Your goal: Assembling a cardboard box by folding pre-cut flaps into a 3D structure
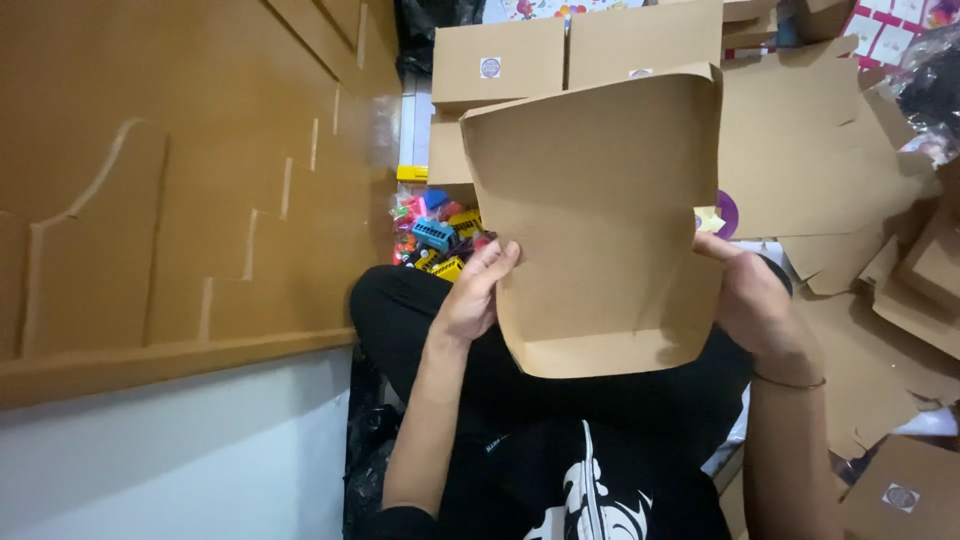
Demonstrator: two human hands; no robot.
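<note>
Cardboard sheet (600, 220), curved: left hand (475, 295) and right hand (750, 300) each pinch a side edge. Behind it, partly hidden: toys (435, 235), boxes (500, 62). Right: cardboard scraps (860, 260).

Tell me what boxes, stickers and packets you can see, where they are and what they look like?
Cardboard sheet: brown, curved, held up between left hand and right hand.
Two closed boxes: brown, side by side, top middle behind the sheet.
Round sticker: small, pale, on the box that appears on the left.
Stickered box: brown, bottom right corner, round sticker on top.
Toy packets: bright, mixed colours, on the floor beyond the left hand.
</note>
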